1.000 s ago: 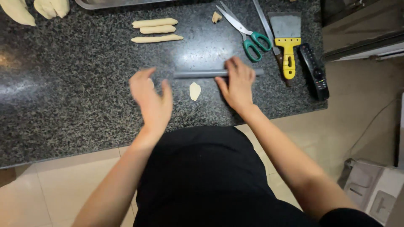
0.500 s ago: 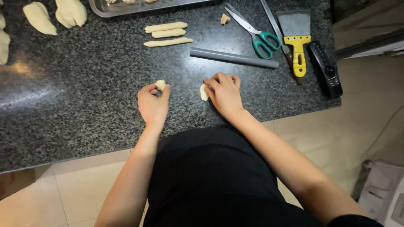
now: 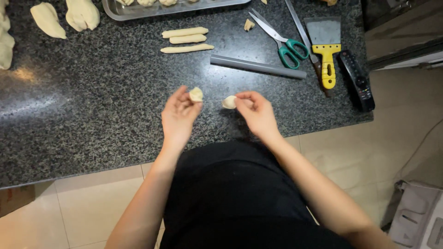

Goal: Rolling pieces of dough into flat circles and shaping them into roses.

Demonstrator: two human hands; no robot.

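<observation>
Two small bits of dough are held up over the dark speckled table (image 3: 92, 120). The left hand (image 3: 177, 117) pinches one dough bit (image 3: 196, 94) at its fingertips, fingers closed on it. This bit is round and lumpy, so I cannot tell which way it points. The right hand (image 3: 258, 113) pinches the other dough bit (image 3: 229, 102), fingers closed on it too. That bit is a little longer from side to side and sticks out toward the left hand. The two bits are near each other but not touching. Farther back lie three dough sticks (image 3: 187, 39), long side left to right, a grey rod (image 3: 257, 67), green scissors (image 3: 281, 39) and a yellow scraper (image 3: 326, 48).
</observation>
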